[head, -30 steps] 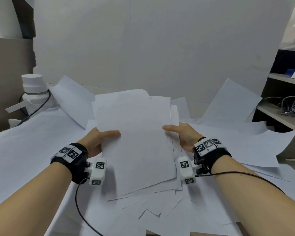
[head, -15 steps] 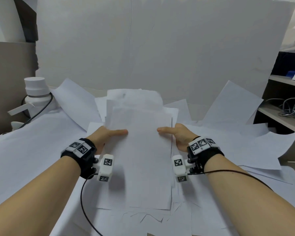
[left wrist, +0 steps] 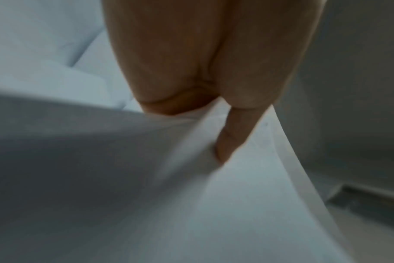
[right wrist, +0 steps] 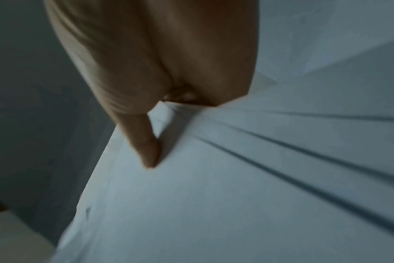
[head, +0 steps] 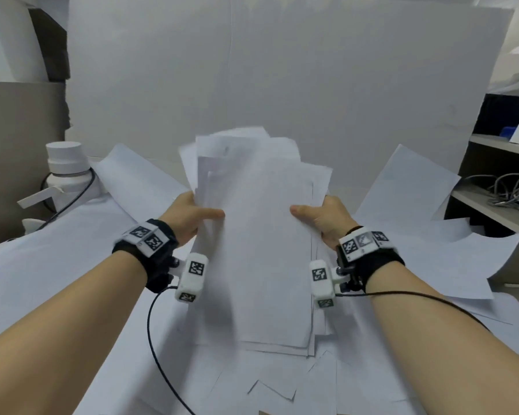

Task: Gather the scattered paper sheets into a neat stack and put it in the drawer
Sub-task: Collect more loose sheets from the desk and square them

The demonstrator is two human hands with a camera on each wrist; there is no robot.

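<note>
Loose sheets [head: 282,390] lie on the counter [head: 42,280] just nearer than the paper stack [head: 261,250]. The left hand [head: 189,217] grips the stack's left edge, thumb on top; the right hand [head: 327,220] pinches its right edge likewise. The stack is tilted, far end raised and fanned unevenly. Beyond and left of the stack stands a white bottle [head: 66,166]; beyond and right, a shelf [head: 492,202] with cables.

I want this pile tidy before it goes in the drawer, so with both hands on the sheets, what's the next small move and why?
Probably tap the stack on its bottom edge against the table to square it. The left hand and right hand grip its sides with thumbs on top, yet the upper edges fan out unevenly, and loose sheets lie around.
</note>
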